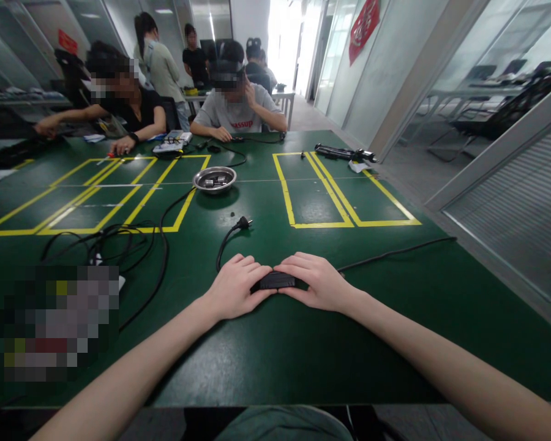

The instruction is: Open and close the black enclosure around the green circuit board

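A black power adapter point(278, 280) lies low over the green table in front of me, between my two hands. My left hand point(239, 286) grips its left end, with the thumb on the near side and the fingers on the far side. My right hand point(319, 282) grips the right end in the same way, and the fingertips of both hands nearly meet. Beyond my left hand, a short black cord ends in a two-pin plug point(244, 223). From behind my right hand, a thin black cable point(395, 252) runs off to the right. My hands hide both ends of the adapter.
A metal bowl point(214, 189) with small metal parts stands further back. Coiled black cables point(119, 236) lie at left beside a blurred-out patch. Yellow tape point(324, 225) marks rectangles on the table point(257, 361). A folded tripod point(344, 152) lies back right. Two people sit across.
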Motion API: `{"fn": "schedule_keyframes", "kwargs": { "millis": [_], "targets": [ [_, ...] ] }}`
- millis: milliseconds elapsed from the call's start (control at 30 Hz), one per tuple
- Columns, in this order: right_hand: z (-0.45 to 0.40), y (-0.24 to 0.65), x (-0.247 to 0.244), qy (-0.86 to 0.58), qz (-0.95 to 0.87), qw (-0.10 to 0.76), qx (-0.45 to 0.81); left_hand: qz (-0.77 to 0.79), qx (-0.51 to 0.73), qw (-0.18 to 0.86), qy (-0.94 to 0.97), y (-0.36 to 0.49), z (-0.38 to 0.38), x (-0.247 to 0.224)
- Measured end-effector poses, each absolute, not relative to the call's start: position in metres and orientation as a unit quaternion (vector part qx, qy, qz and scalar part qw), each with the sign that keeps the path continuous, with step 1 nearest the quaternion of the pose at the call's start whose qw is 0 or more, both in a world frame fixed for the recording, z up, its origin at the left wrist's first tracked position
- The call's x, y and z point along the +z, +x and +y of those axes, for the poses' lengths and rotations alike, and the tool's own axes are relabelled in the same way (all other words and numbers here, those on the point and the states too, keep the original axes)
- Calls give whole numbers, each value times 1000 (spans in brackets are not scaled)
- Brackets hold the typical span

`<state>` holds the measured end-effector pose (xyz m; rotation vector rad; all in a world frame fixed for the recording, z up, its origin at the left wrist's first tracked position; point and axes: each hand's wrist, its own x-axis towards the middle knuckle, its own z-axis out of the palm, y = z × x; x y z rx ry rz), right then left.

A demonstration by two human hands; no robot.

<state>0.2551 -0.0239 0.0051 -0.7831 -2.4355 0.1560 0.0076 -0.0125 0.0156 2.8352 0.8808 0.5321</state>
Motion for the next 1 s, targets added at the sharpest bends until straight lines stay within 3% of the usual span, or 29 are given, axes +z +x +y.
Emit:
{"fn": "schedule_keyframes", "kwargs": {
  "millis": [367, 667, 833, 1000],
  "targets": [
    [-26, 252, 3, -280, -909, 308, -11, 291, 172, 24, 941, 10, -14, 15],
    [-26, 254, 4, -273, -906, 325, 6, 287, 210, 5, 935, 6, -14, 18],
    [-24, 260, 7, -270, -912, 309, 15, 276, 226, 16, 934, 3, -13, 18],
    [-25, 264, 7, -242, -919, 304, -65, 308, 245, 72, 916, 4, -16, 20]
  ]
}}
